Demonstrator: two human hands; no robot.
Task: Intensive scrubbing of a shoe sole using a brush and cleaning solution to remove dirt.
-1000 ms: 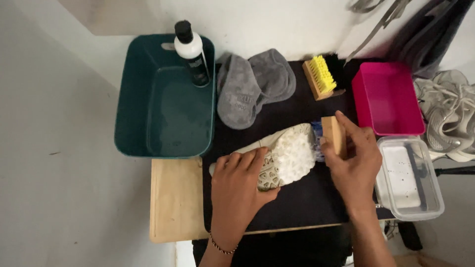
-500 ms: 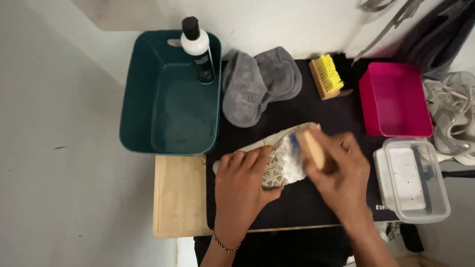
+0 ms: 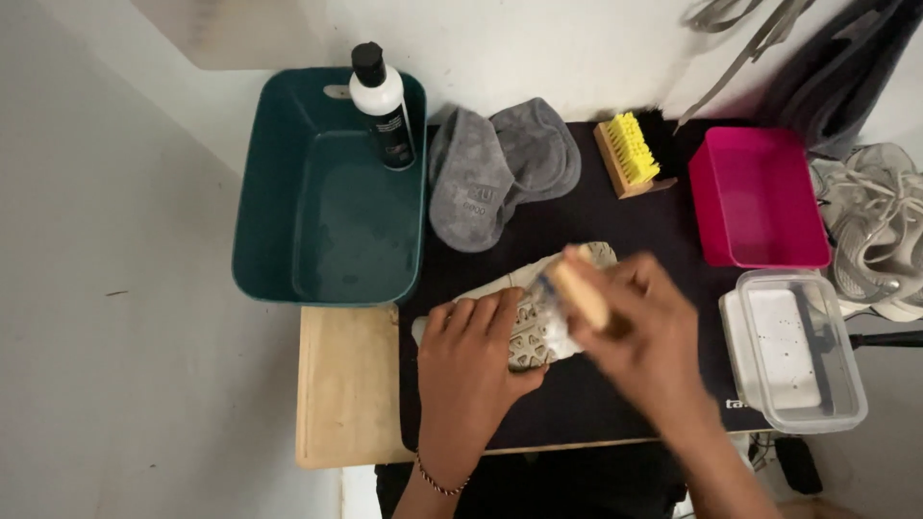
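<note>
A pale shoe [image 3: 527,332] lies sole up and foamy on the black mat [image 3: 577,404]. My left hand [image 3: 471,370] presses down on its near end and holds it still. My right hand [image 3: 639,336] grips a wooden-backed brush [image 3: 577,288] and rests it on the shoe's sole; this hand is blurred by motion. Most of the shoe is hidden under both hands.
A dark green tub [image 3: 327,192] with water and a white bottle [image 3: 383,106] stand at the back left. A grey cloth [image 3: 495,173], a yellow brush [image 3: 630,154], a pink bin [image 3: 760,197], a clear tray [image 3: 793,351], a wooden board [image 3: 346,384] and white sneakers [image 3: 880,231] surround the mat.
My right hand with the brush has moved left from the shoe's far end onto its middle. The left hand has stayed on the shoe.
</note>
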